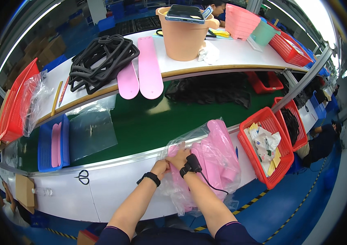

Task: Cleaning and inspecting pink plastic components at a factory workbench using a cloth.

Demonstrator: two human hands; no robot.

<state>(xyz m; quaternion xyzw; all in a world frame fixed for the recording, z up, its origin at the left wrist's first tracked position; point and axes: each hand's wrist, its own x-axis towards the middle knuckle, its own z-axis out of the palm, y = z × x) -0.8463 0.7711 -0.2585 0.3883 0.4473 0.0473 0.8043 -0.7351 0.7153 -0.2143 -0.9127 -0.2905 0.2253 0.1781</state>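
A clear plastic bag (171, 183) of long pink rounded strips (218, 141) lies on the white worktop before me. My left hand (162, 166) is closed at the bag's left side, its fingertips pinching the film. Right beside it, my right hand (179, 157) grips the same side of the bag, some of its fingers hidden by the film. Both wrists carry black bands, and a black box-shaped device (194, 162) with a cable sits at the right wrist.
Black-handled scissors (83, 177) lie on the worktop to the left. Beyond runs a green belt (140, 122) with a blue basket (43, 151). A red basket (245, 134) of papers stands right. The shelf above holds black frames (100, 61), pink strips (151, 73) and a peach bucket (181, 43).
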